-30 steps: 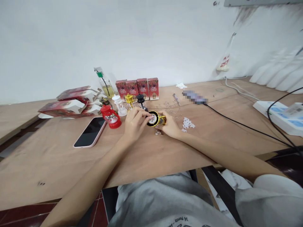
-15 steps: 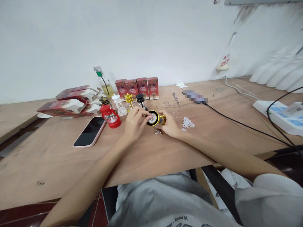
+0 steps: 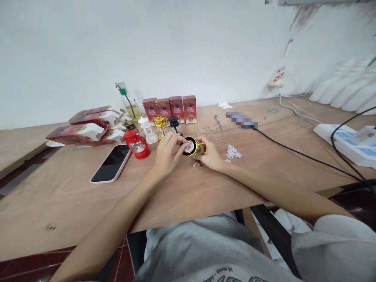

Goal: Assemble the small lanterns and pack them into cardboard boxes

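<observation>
A small gold toy lantern [image 3: 192,147] lies on its side above the wooden table [image 3: 88,207], its round base turned toward me. My right hand [image 3: 209,156] is wrapped round its body. My left hand [image 3: 168,153] has its fingertips pinched against the lantern's base; whether they hold a small part there is too small to tell. Tiny silver pieces [image 3: 196,163] lie on the table just below the hands.
Red [image 3: 136,144], white [image 3: 148,131], gold [image 3: 160,124] and black [image 3: 174,124] lanterns stand behind the hands. Red boxes [image 3: 170,109] line the wall, more boxes [image 3: 86,127] are stacked left. A phone [image 3: 111,163] lies face up. White scraps [image 3: 232,152], wire hooks [image 3: 213,133], a cable [image 3: 305,156] and power strip [image 3: 346,147] lie right.
The left fingers have shifted slightly on the lantern's base. Nothing else has visibly moved.
</observation>
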`<state>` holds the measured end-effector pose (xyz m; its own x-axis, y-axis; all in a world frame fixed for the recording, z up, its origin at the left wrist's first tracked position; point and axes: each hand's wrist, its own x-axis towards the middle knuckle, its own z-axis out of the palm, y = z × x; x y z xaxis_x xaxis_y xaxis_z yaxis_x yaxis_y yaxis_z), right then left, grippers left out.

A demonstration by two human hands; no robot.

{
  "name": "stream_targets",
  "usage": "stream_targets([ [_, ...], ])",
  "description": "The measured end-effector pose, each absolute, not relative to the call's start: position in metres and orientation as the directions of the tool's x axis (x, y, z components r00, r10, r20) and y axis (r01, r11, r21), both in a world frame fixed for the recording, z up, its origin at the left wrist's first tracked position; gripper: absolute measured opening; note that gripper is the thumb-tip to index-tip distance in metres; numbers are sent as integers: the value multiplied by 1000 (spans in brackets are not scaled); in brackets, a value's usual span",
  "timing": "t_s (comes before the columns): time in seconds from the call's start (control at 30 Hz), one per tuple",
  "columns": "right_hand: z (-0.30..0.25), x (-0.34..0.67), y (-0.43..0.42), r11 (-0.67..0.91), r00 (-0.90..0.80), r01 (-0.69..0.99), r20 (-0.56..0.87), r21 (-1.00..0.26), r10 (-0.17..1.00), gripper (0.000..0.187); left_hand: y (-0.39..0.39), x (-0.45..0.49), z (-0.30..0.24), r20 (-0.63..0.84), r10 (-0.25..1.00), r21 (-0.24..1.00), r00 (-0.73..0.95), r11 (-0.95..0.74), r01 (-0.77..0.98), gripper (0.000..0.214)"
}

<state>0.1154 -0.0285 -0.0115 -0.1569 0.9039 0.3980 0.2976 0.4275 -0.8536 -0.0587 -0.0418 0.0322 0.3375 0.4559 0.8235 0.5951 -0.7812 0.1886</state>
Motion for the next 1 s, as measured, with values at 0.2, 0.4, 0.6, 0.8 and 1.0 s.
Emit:
stream_targets([
  [0.2, -9, 116, -30, 385, -175, 283, 348, -878, 921, 47, -44, -58, 34, 816, 477, 230, 328, -787, 573, 8],
  [0.4, -8, 116, -28, 442, -144, 335, 418, -832, 897, 48, -45, -55, 35, 764, 608, 452, 214, -742, 495, 8],
  [0.6, -11, 115, -26, 415, -142, 311, 390, -855, 910, 49, -43, -51, 29, 698, 701, 607, 144, -687, 400, 11],
  [0.8, -12, 116, -24, 423, -132, 319, 402, -848, 906, 50, -40, -46, 20, 621, 781, 749, 65, -616, 246, 15],
  [1.0, -13, 116, -24, 428, -145, 289, 403, -857, 904, 47, -46, -46, 26, 704, 706, 626, 82, -671, 398, 6],
])
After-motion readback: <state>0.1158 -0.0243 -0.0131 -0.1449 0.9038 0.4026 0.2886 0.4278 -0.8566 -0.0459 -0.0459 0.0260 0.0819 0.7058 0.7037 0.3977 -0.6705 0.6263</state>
